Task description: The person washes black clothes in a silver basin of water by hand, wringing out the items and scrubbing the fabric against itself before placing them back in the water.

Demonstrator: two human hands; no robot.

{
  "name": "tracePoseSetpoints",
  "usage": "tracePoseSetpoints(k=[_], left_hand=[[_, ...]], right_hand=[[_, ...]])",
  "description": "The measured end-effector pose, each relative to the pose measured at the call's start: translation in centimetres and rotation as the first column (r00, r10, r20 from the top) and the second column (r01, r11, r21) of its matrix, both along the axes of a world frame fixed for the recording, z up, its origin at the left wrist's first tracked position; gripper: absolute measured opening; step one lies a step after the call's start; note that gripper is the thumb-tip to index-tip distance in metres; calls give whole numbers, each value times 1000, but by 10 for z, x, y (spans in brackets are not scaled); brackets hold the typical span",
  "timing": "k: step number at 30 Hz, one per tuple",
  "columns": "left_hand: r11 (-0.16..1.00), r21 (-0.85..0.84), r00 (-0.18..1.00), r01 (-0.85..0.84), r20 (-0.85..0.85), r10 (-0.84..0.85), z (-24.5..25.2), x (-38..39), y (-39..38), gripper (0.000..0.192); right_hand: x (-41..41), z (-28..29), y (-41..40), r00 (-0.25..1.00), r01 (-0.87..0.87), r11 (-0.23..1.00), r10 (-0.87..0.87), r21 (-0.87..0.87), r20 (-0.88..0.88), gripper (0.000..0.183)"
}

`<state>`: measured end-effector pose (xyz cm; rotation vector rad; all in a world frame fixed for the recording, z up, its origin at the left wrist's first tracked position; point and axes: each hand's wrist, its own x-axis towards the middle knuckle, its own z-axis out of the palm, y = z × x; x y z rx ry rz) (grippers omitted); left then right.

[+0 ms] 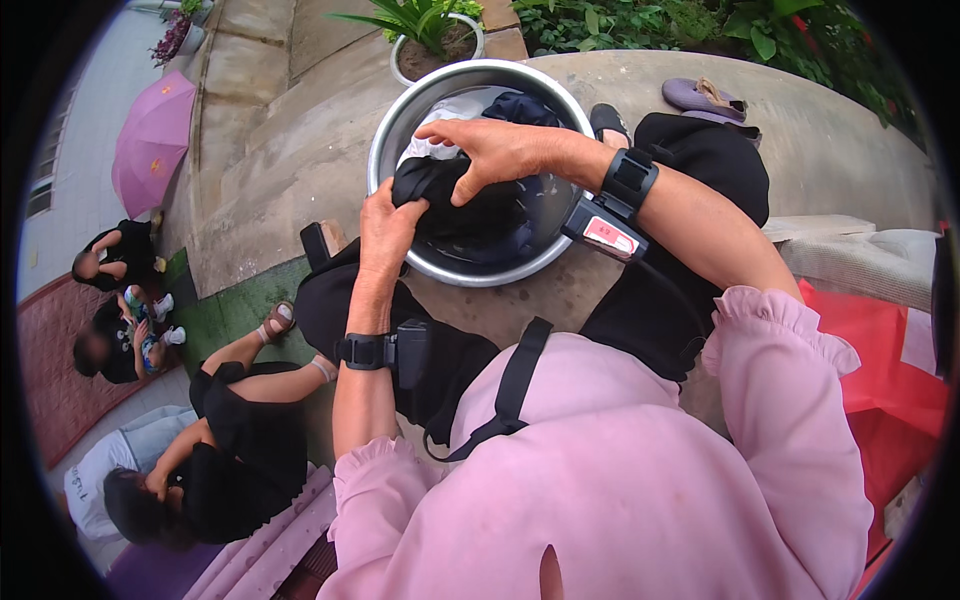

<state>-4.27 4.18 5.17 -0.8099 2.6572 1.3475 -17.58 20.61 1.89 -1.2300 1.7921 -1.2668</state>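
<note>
A round metal basin (pixel 480 280) stands on the concrete between my knees, with water and dark cloths in it. My left hand (pixel 391 225) grips a bunched black cloth (pixel 424 178) at the basin's left side, thumb laid over the fabric. Above that same cloth hovers my right hand (pixel 487 150), its fingers spread and its thumb pointing down; nothing is held in it. Behind it lie a white cloth (pixel 442 112) and a dark navy cloth (pixel 521 109) at the basin's far side. The lower part of the black cloth sinks into the water.
A potted plant (pixel 439 49) touches the basin's far edge. Purple shoes (pixel 705 101) lie at the far right. Red sheeting (pixel 885 360) is on my right. Several people (pixel 240 442) sit along the left, near a pink umbrella (pixel 154 146).
</note>
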Motion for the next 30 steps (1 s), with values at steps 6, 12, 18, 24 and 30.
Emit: tracePoseSetpoints(k=[6,12,18,24,30], left_hand=[[983,146,970,109,-231,-73,50,3,1,35],[935,351,923,43,-372,97,62,8,-23,37],[955,142,931,-261,-223,288,-7,12,-39,60],[987,-152,997,57,61,-49,-102,20,-14,86],[955,3,845,295,466,-263,-163,30,-2,68]], right_hand=[[15,-38,-3,958,53,984,-2,170,-286,82],[0,-36,-20,958,259,965,-262,42,118,35],[-16,-40,-7,829,498,857,-515,133,216,34],[-15,-108,9,837,542,740,-518,397,-178,50],[12,-172,28,942,335,588,-206,736,-265,61]])
